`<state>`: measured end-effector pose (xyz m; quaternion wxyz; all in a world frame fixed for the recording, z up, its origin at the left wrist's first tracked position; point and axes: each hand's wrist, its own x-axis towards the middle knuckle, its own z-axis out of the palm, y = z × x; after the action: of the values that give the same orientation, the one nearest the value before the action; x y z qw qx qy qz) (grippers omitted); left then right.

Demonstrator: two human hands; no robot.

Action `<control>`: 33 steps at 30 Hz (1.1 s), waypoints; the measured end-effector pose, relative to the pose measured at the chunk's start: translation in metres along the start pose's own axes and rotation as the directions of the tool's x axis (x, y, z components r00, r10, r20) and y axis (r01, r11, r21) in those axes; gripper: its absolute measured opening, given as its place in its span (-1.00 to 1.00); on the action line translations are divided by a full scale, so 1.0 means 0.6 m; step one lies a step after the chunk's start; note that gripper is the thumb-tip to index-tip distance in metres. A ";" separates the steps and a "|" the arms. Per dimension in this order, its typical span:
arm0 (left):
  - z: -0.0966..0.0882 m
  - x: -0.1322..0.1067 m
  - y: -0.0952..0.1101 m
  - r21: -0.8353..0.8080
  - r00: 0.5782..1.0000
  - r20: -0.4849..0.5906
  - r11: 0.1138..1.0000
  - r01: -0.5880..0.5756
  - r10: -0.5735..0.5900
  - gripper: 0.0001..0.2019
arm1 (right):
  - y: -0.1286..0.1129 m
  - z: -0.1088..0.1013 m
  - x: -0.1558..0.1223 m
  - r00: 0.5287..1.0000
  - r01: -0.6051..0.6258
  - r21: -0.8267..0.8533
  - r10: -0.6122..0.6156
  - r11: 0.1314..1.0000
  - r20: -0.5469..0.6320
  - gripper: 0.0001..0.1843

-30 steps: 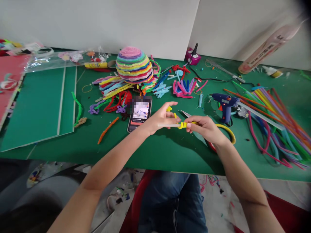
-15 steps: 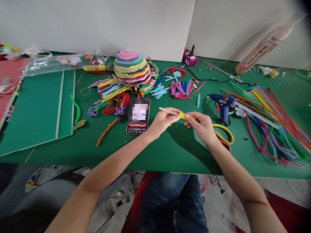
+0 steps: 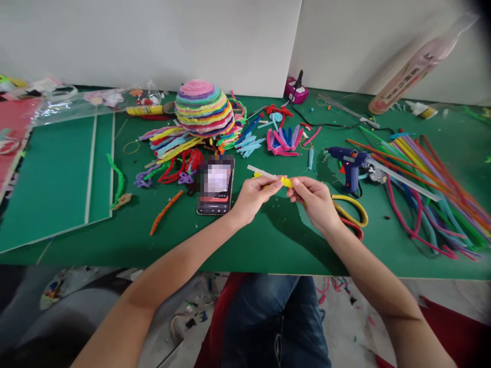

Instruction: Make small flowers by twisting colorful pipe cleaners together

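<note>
My left hand (image 3: 255, 197) is closed, pinching a translucent whitish stick (image 3: 261, 172) that looks like a glue stick and points up to the left. Around the stick's right end, between my two hands, sits a coiled yellow pipe cleaner (image 3: 286, 182). My right hand (image 3: 314, 200) is closed too, with thumb and fingers pinching the right side of the yellow coil. Both hands are held over the green table (image 3: 249, 250). Beside my right hand lie scissors with yellow and red handles (image 3: 362, 212), partly hidden by it. A phone (image 3: 215, 208) rests left of my left hand.
A striped rainbow dome (image 3: 203, 107) stands at the back among bundled pipe cleaners. To the right are a blue glue gun (image 3: 351, 171), loose pipe cleaners (image 3: 441, 189) and a pink bottle (image 3: 406, 76). Short pink and blue pieces (image 3: 284, 142) lie centrally; a green board (image 3: 57, 179) is at left.
The yellow pipe cleaner now appears as a larger coil on the stick. My hands stay close together with only small finger movements; the view has shifted slightly.
</note>
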<state>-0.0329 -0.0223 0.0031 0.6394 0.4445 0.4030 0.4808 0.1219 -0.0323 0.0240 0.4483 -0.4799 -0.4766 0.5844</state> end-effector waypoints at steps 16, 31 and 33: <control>-0.001 -0.011 0.002 0.245 0.953 -0.025 0.926 -0.287 0.302 -0.79 | -0.006 0.008 -0.012 0.993 -0.096 0.058 0.092 0.994 0.074 -0.62; -0.004 -0.001 -0.015 0.069 0.985 0.028 0.983 -0.171 0.169 -0.71 | -0.017 0.006 -0.016 0.991 -0.099 0.038 0.095 0.994 0.096 -0.56; -0.004 0.000 -0.015 0.004 0.990 0.044 0.991 -0.134 0.134 -0.71 | -0.017 0.005 -0.017 0.991 -0.092 0.023 0.089 0.996 0.095 -0.56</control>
<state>-0.0328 -0.0231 -0.0063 0.6129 0.4830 0.3598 0.5114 0.1208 -0.0411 0.0358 0.4050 -0.4667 -0.4670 0.6325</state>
